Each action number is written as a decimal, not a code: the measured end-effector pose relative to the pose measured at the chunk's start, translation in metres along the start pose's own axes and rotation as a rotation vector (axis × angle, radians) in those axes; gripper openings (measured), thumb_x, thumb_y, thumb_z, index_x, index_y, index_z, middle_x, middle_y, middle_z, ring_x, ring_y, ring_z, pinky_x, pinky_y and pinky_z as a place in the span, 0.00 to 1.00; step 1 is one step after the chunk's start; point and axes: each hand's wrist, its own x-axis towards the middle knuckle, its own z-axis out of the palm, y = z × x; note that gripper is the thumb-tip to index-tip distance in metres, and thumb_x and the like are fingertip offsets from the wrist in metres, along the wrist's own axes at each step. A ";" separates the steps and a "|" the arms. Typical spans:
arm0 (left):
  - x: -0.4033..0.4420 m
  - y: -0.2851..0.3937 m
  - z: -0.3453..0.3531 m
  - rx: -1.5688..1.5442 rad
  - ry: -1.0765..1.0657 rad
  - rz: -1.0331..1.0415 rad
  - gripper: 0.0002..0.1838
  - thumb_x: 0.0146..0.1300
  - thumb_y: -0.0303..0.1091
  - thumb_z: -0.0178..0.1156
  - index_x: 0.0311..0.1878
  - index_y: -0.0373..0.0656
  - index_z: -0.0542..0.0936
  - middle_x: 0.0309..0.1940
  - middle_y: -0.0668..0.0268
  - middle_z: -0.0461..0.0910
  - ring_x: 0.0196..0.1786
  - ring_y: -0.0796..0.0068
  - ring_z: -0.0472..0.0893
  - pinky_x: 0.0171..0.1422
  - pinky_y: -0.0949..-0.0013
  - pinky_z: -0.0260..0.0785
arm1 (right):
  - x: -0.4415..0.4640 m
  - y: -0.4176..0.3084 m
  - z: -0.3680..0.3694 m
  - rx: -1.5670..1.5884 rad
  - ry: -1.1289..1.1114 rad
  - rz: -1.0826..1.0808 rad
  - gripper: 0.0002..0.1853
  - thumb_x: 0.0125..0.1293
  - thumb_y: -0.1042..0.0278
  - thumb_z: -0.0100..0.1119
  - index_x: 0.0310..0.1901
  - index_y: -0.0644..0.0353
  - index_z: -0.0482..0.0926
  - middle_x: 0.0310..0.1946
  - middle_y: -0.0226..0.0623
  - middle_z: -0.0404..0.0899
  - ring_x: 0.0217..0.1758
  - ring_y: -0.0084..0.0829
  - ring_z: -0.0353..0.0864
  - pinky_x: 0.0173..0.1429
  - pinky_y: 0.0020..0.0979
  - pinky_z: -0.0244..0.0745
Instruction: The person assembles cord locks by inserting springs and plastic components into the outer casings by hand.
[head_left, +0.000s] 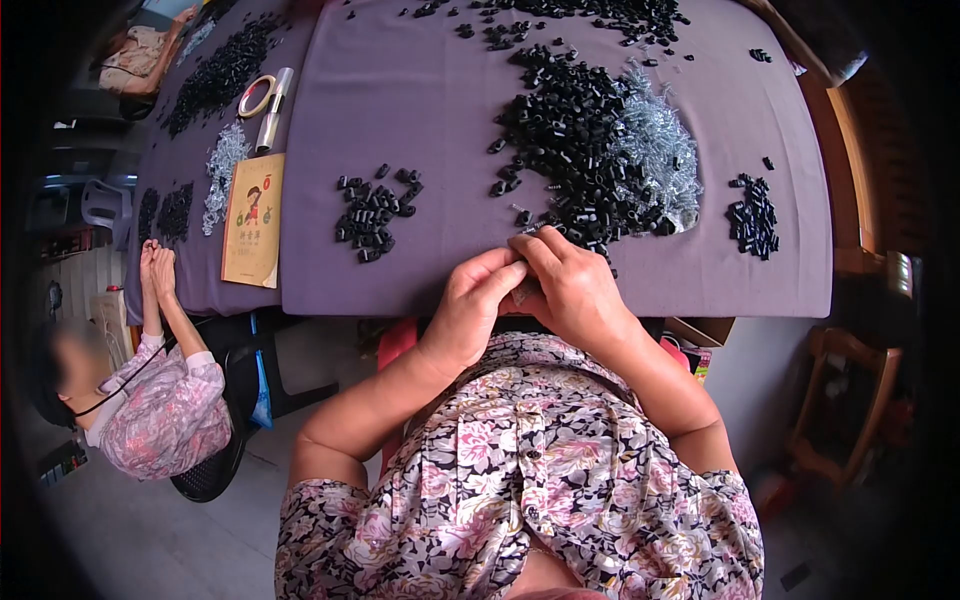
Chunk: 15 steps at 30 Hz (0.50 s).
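My left hand (474, 300) and my right hand (572, 275) meet at the table's front edge, fingertips pinched together. Whatever lies between the fingers is too small to name. Just beyond them spreads a large heap of small black parts (565, 130), with a pile of clear, shiny springs (655, 150) along its right side. A smaller group of black parts (375, 212) lies to the left of my hands. Far to the right is another group of small dark parts (752, 218).
A co-worker (150, 400) sits at the left, hands together at the cloth-covered table (400, 110). Between us lie a yellow booklet (253, 220), a tape roll (257, 95) and more black parts (222, 75). A wooden chair (845, 400) stands at the lower right.
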 end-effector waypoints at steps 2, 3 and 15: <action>0.001 0.002 -0.003 -0.001 -0.019 -0.019 0.10 0.77 0.32 0.50 0.49 0.38 0.79 0.41 0.69 0.80 0.43 0.82 0.80 0.49 0.71 0.78 | 0.000 0.001 -0.001 0.014 -0.007 -0.006 0.24 0.50 0.68 0.72 0.50 0.64 0.76 0.37 0.42 0.76 0.37 0.45 0.84 0.40 0.41 0.81; 0.002 0.003 -0.005 0.007 -0.027 -0.033 0.11 0.77 0.32 0.50 0.50 0.38 0.79 0.41 0.69 0.80 0.44 0.82 0.80 0.50 0.71 0.78 | 0.000 0.001 -0.001 0.021 -0.011 -0.007 0.25 0.51 0.68 0.72 0.50 0.65 0.76 0.37 0.42 0.76 0.37 0.46 0.84 0.40 0.41 0.81; 0.003 0.008 -0.001 0.025 -0.004 -0.114 0.13 0.77 0.34 0.48 0.51 0.37 0.79 0.41 0.68 0.81 0.43 0.81 0.81 0.49 0.71 0.79 | 0.002 -0.001 -0.001 -0.002 -0.045 0.007 0.23 0.52 0.66 0.73 0.47 0.64 0.76 0.37 0.42 0.77 0.37 0.45 0.84 0.39 0.40 0.81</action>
